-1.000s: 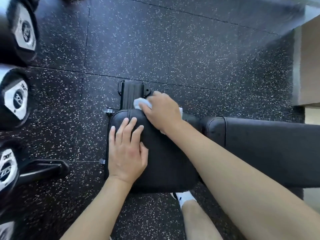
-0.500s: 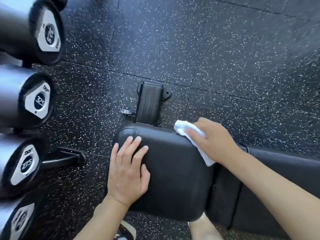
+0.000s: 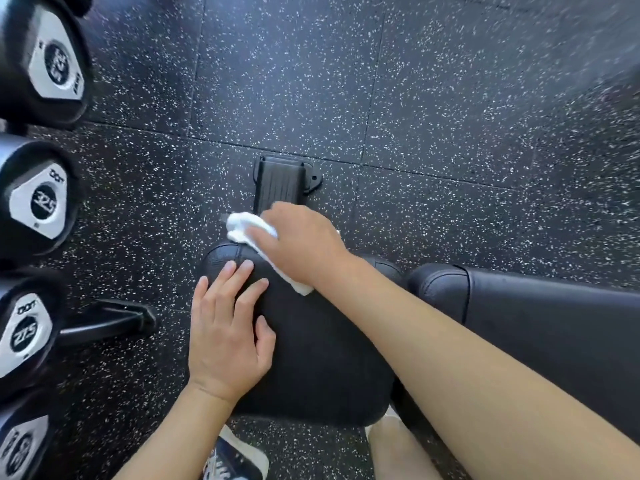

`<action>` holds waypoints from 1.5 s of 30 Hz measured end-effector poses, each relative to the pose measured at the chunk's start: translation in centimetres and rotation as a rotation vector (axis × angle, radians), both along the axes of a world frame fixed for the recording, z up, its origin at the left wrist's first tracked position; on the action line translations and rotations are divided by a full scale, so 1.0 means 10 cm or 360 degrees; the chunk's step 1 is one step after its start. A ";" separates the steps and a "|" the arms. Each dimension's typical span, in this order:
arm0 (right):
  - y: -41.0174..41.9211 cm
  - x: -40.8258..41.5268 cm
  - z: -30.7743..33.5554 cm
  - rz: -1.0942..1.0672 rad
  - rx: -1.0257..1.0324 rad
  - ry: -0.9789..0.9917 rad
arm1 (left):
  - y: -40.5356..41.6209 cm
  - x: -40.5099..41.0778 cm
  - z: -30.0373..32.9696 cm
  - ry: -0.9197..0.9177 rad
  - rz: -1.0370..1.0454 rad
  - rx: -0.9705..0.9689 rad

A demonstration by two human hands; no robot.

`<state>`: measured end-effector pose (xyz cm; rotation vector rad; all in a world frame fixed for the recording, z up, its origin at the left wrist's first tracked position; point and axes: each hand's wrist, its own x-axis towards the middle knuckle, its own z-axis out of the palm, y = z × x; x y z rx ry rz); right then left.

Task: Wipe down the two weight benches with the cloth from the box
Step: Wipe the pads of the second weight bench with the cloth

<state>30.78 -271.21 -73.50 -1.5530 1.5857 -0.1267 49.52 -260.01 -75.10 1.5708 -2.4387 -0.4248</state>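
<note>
The wiping of one bench is under way: the person works the far edge of the seat pad [image 3: 311, 341], the short cushion of the bench whose longer back pad [image 3: 554, 323] stretches off to the right. The right hand [image 3: 301, 244] presses the white cloth [image 3: 242, 226] onto that edge, fingers bent over it and gripping it, forearm reaching in from the lower right. The left hand [image 3: 225, 330] lies flat on the pad with fingers straight and slightly spread, holding nothing, apparently steadying. The next move likely calls for sweeping the cloth along the remaining pad surface with even pressure.
</note>
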 end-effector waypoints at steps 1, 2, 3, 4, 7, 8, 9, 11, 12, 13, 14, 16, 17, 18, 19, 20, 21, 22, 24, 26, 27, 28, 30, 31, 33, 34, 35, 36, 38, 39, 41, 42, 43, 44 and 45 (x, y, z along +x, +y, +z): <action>0.13 -0.21 0.01 -0.0019 -0.0002 0.0071 | -0.01 0.00 0.00 0.0001 -0.0010 -0.0007; 0.27 -0.44 0.02 -0.0043 0.0019 0.0151 | -0.01 0.01 -0.01 0.0002 -0.0016 -0.0009; 0.41 -0.66 0.03 -0.0086 0.0052 0.0218 | -0.01 0.01 -0.01 0.0005 -0.0017 -0.0013; 0.53 -0.84 0.06 -0.0149 0.0079 0.0264 | -0.01 0.01 -0.02 0.0011 -0.0015 -0.0019; 0.68 -0.98 0.13 -0.0182 0.0002 0.0382 | 0.00 0.01 -0.03 0.0028 -0.0008 -0.0028; 0.66 -0.91 0.15 -0.0152 -0.0028 0.0409 | 0.01 0.02 -0.02 0.0025 -0.0009 -0.0027; 0.60 -0.80 0.16 -0.0122 -0.0056 0.0419 | 0.01 0.02 -0.01 0.0017 -0.0007 -0.0028; 0.43 -0.47 0.16 -0.0050 -0.0103 0.0355 | 0.02 0.03 0.03 0.0001 0.0022 -0.0016; 0.32 -0.30 0.14 -0.0032 -0.0112 0.0303 | 0.03 0.02 0.05 -0.0001 0.0042 0.0007; 0.20 -0.14 0.11 -0.0010 -0.0118 0.0260 | 0.06 -0.01 0.07 -0.0007 0.0066 0.0040; 0.09 0.04 0.09 0.0028 -0.0122 0.0226 | 0.11 -0.01 0.09 -0.0018 0.0097 0.0068; -0.11 0.36 0.06 0.0113 -0.0134 0.0199 | 0.28 0.00 0.12 -0.0015 0.0150 0.0120; -0.18 0.50 0.06 0.0174 -0.0155 0.0213 | 0.39 0.03 0.12 0.0018 0.0171 0.0140; -0.22 0.64 0.06 0.0250 -0.0193 0.0249 | 0.51 0.06 0.12 0.0059 0.0186 0.0152; -0.24 0.76 0.07 0.0342 -0.0258 0.0300 | 0.63 0.09 0.12 0.0097 0.0198 0.0157; -0.24 0.87 0.09 0.0460 -0.0350 0.0364 | 0.75 0.11 0.11 0.0125 0.0206 0.0160; -0.23 0.97 0.13 0.0616 -0.0459 0.0443 | 0.87 0.14 0.10 0.0137 0.0208 0.0165; -0.19 1.07 0.17 0.0809 -0.0562 0.0510 | 0.96 0.15 0.09 0.0135 0.0205 0.0171; -0.04 1.31 0.22 0.1210 -0.0687 0.0565 | 1.06 0.11 0.06 0.0066 0.0191 0.0168; 0.24 1.58 0.24 0.1604 -0.0648 0.0497 | 1.09 0.06 0.05 -0.0043 0.0172 0.0153; 0.41 1.70 0.23 0.1772 -0.0567 0.0468 | 1.09 0.03 0.05 -0.0061 0.0174 0.0158; 0.53 1.78 0.21 0.1883 -0.0505 0.0444 | 1.11 0.01 0.05 -0.0064 0.0175 0.0164; 0.48 1.83 0.20 0.1939 -0.0480 0.0479 | 1.18 0.03 0.03 -0.0071 0.0180 0.0165; 0.36 1.78 0.20 0.1889 -0.0473 0.0538 | 1.21 0.05 0.03 -0.0097 0.0168 0.0148; 0.00 1.63 0.19 0.1656 -0.0399 0.0669 | 1.27 0.08 0.04 -0.0115 0.0167 0.0108; -0.19 1.54 0.21 0.1522 -0.0356 0.0759 | 1.30 0.09 0.04 -0.0107 0.0175 0.0090; -0.35 1.46 0.22 0.1421 -0.0335 0.0852 | 1.31 0.10 0.05 -0.0096 0.0188 0.0069; -0.46 1.41 0.23 0.1348 -0.0331 0.0942 | 1.32 0.10 0.05 -0.0075 0.0206 0.0060; -0.45 1.46 0.20 0.1292 -0.0387 0.1071 | 1.32 0.09 0.05 -0.0037 0.0233 0.0084; -0.33 1.55 0.17 0.1369 -0.0458 0.1091 | 1.31 0.09 0.05 -0.0018 0.0241 0.0091; 0.12 1.79 0.08 0.1676 -0.0541 0.0918 | 1.29 0.10 0.07 0.0038 0.0232 0.0152; 0.40 1.93 0.07 0.1840 -0.0508 0.0778 | 1.28 0.11 0.08 0.0070 0.0214 0.0181; 0.65 2.04 0.06 0.1983 -0.0440 0.0658 | 1.28 0.11 0.09 0.0106 0.0202 0.0198; 0.82 2.11 0.06 0.2071 -0.0375 0.0568 | 1.27 0.13 0.09 0.0144 0.0198 0.0224; 0.88 2.14 0.06 0.2106 -0.0340 0.0508 | 1.27 0.15 0.10 0.0156 0.0203 0.0250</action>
